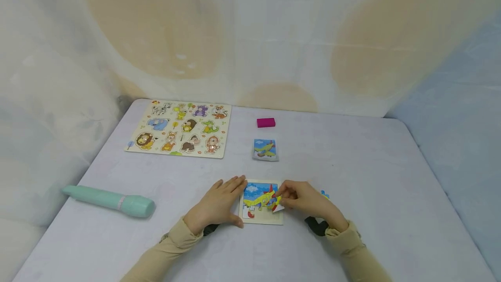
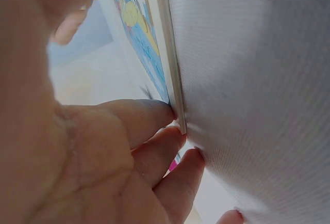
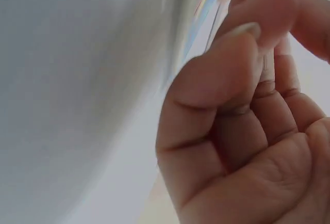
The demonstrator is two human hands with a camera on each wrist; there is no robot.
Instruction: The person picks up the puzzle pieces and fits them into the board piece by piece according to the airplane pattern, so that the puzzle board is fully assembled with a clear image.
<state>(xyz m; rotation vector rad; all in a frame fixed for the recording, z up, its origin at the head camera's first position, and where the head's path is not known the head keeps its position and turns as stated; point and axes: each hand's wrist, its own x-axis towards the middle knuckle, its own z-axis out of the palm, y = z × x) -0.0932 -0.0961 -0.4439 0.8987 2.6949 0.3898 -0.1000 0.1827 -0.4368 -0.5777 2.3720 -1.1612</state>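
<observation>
A small jigsaw board (image 1: 270, 219) with a yellow airplane picture lies in front of me, its lower part showing bare tray. One piece with a red and white figure (image 1: 251, 214) sits low on its left side. My left hand (image 1: 219, 201) lies beside the board with extended fingers, and its fingertips (image 2: 167, 111) touch the board's edge in the left wrist view. Over the board's right side, my right hand (image 1: 307, 197) pinches a puzzle piece (image 1: 278, 208) between thumb and fingers, tilted. In the right wrist view the fingers (image 3: 206, 82) largely hide that piece.
Beyond the board lies a packet with a matching airplane picture (image 1: 265, 149), then a magenta block (image 1: 266, 122). An animal peg puzzle (image 1: 178, 140) lies back left; a mint-green, torch-shaped object (image 1: 101, 199) is at left. A blue piece (image 1: 324, 194) shows partly behind the right hand.
</observation>
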